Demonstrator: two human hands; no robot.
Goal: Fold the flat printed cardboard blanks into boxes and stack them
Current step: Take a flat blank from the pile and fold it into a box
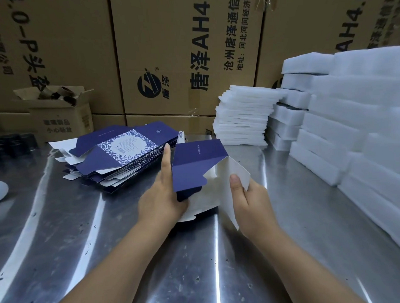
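Observation:
A single navy-and-white cardboard blank [196, 165] is half folded above the steel table [84, 234], its blue panel raised and its white inside facing me. My left hand [161, 198] holds its left edge, index finger straight up along the blue panel. My right hand [248, 201] pinches the white flap on the right between thumb and fingers. A stack of flat blanks [119, 154], blue with a floral white panel on top, lies at the left behind the hands.
White foam pads are piled at the back [243, 118] and in tall stacks along the right [352, 114]. Big brown cartons [179, 50] form a wall behind. A small open carton [59, 111] stands back left, with dark trays [11, 144] beside it.

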